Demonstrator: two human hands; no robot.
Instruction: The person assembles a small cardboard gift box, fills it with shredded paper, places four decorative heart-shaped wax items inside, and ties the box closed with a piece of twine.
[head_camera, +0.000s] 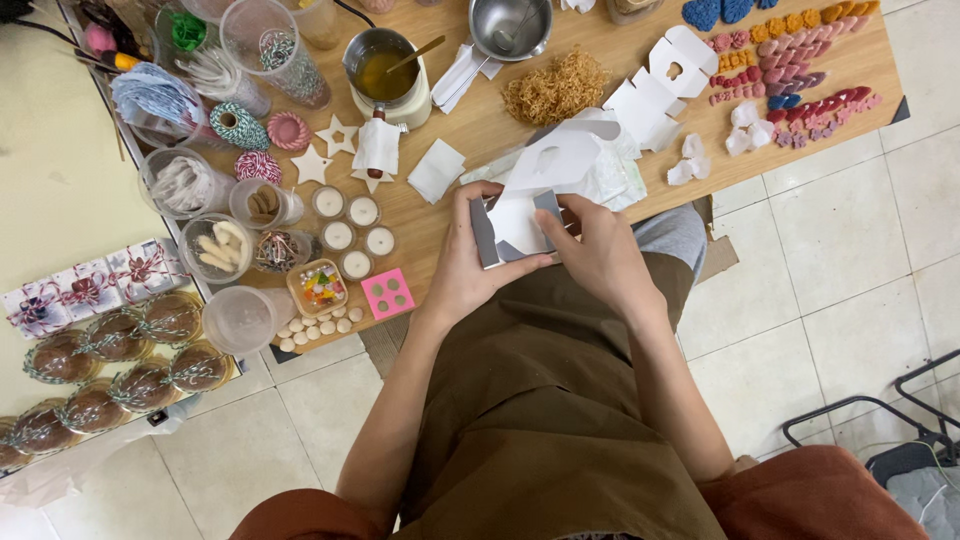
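Both hands meet over the near edge of the table (480, 130), closed on a small white cardboard box (515, 228) that is only part folded. The left hand (462, 262) grips its left wall, thumb on the near face and fingers curled over the far side; the right hand (597, 255) pinches the right wall and presses on a flap. The box sits just above the person's lap, over a brown apron (540, 400), with a tall die-cut flap (556, 160) standing up on its far side.

Thin card like this looks light and stiff along its panels but weak at the creases, so it would likely dent or tear at the cut-out if squeezed hard; the folded corners and flat walls seem the safest places to hold.

Just beyond the box lie more flat white box blanks (655, 85) and a heap of tan paper shred (555, 88). Left of the hands stand small white candles (345, 225) in round tins, a pink mould (388, 293) and a metal pot of yellow liquid (382, 68). Coloured wax shapes (790, 70) fill the far right.

The inside of the box and its underside are hidden by the fingers, and the wrapped items (110, 350) at the left are partly cut off.
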